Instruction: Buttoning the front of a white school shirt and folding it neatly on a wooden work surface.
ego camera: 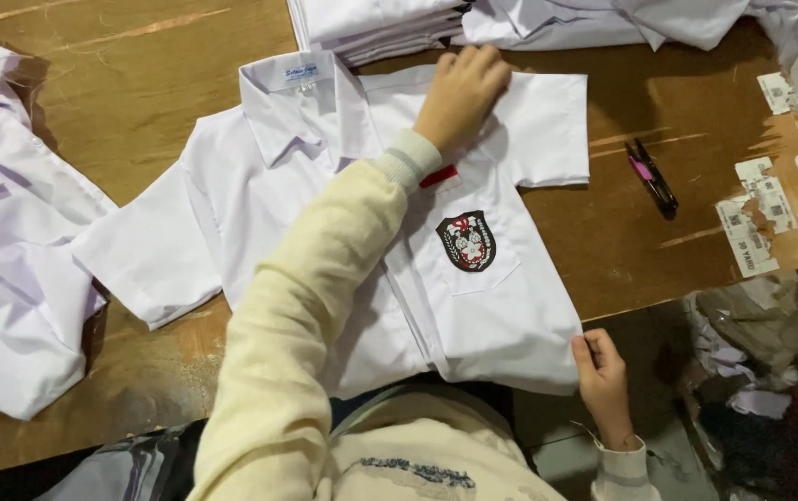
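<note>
A white short-sleeved shirt [260, 186] lies face up and spread out on a brown wooden table [121, 83], collar away from me. Its chest pocket carries a black, red and white shield badge [466, 241], with a small red and white strip [439, 176] above it. My left hand [459, 93], in a cream sleeve, reaches across the shirt and lies on its far shoulder, with fingers curled into the cloth. My right hand [603, 380] pinches the shirt's lower hem corner at the table's near edge.
A stack of folded white shirts [380, 23] sits behind the collar, and loose white shirts [0, 241] are heaped at the left. Black and pink thread snips [654, 176] lie right of the sleeve. Paper labels [760, 218] are stuck near the right edge, and scraps [742, 362] litter the floor.
</note>
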